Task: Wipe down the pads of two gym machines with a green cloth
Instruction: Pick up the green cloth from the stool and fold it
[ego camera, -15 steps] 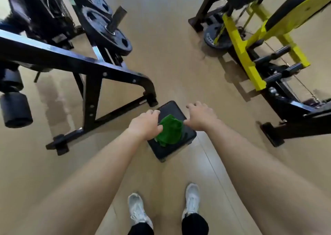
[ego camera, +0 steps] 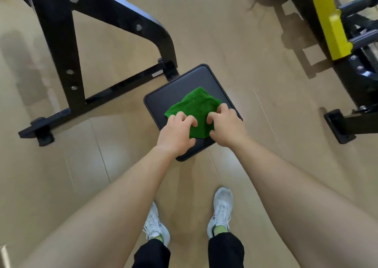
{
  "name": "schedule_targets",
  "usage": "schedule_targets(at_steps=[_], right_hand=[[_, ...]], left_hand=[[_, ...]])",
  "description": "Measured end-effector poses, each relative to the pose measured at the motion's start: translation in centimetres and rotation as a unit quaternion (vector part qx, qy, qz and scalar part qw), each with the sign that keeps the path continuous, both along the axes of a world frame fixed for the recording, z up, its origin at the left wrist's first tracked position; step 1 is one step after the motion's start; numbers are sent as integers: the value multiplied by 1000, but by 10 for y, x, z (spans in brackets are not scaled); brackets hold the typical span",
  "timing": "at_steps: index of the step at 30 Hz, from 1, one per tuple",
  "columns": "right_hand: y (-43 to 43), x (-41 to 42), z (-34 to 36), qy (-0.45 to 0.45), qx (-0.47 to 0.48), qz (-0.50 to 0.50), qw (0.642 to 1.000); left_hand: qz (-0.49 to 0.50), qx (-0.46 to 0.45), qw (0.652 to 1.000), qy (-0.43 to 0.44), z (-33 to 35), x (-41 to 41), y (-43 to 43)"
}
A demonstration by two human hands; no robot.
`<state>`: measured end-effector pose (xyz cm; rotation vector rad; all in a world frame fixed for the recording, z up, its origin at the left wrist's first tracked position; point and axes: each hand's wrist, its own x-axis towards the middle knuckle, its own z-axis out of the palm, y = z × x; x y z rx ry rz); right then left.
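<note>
While left hand (ego camera: 176,133) and right hand (ego camera: 227,127) clutch it, the rumpled green cloth (ego camera: 194,105) lies on the black pad (ego camera: 161,101).

We view the scene through a single wide-angle head-worn camera looking steeply down and forward from close above the black pad (ego camera: 204,77), with the white shoes (ego camera: 222,208) below the pad and the black machine frame (ego camera: 59,49) and yellow machine frame (ego camera: 327,22) beyond it.
</note>
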<state>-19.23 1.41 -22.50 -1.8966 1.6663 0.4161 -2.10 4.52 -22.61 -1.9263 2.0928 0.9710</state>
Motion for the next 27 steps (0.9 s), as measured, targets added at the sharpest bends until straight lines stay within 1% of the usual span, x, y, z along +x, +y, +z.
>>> schedule_targets(at_steps=[2, 6, 8, 10, 12, 13, 15, 18, 22, 25, 27], right_hand=[[8, 5, -10, 9, -36, 21, 999], [18, 10, -11, 16, -57, 54, 997], [22, 9, -1, 9, -66, 43, 997], [23, 7, 21, -32, -78, -5, 996], [20, 8, 52, -85, -74, -44, 993], [17, 9, 69, -106, -58, -57, 991], [9, 12, 104, -134, -22, -78, 988], [-6, 17, 161, -175, -9, -103, 979], [-24, 28, 241, -235, 9, -126, 964], [-31, 41, 300, -258, 27, -117, 959], [-31, 54, 339, -270, 43, -102, 956]], left_hand=[[-12, -30, 999, -22, -11, -2, 4], [-36, -92, 994, -43, -7, -3, 2], [-19, -94, 995, -17, 5, -1, 4], [22, -86, 996, 20, 26, 2, 6], [65, -74, 994, 55, 53, 8, 6], [86, -66, 991, 74, 69, 12, 5], [125, -56, 984, 111, 105, 20, 0], [183, -34, 970, 158, 167, 32, -13], [200, 0, 960, 198, 253, 52, -22], [198, -10, 955, 218, 315, 72, -19], [199, -24, 957, 211, 351, 86, -11]])
